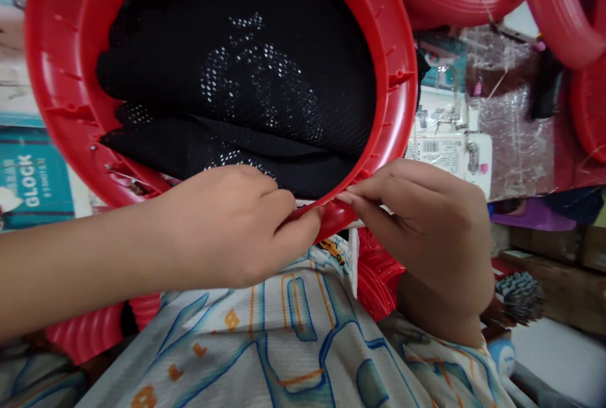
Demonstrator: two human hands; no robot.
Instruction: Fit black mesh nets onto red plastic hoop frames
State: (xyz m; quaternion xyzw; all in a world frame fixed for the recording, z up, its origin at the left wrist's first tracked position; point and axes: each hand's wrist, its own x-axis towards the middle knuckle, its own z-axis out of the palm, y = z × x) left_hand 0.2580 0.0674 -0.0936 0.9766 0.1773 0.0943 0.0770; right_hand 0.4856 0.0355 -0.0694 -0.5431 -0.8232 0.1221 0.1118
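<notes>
Lap: patterned cloth (293, 338) in white, blue and orange lies closest to the camera, under both hands.
Left hand: left hand (227, 225) comes in from the left on a bare forearm; its fingers are curled narrow, with the fingertips (310, 215) pinched on the bottom edge of the red hoop.
Right hand: right hand (435, 231) comes in from the right; its fingers are drawn together, pinching the same edge, almost tip to tip with the left.
Red hoop: red hoop (402, 79), a round plastic ring with small pegs along its rim, is held up tilted before the camera, filling the upper left.
Black mesh: black mesh (246, 79) sits inside the ring, bunched in folds, with light showing through its holes.
White strip: white strip (353, 256) hangs down just below the pinch point.
Around: more red hoops (544, 4) hang upper right; clear plastic wrap (516, 136) and a printed label (440, 146) sit behind the right hand; a teal box (33, 180) is at the left edge.
</notes>
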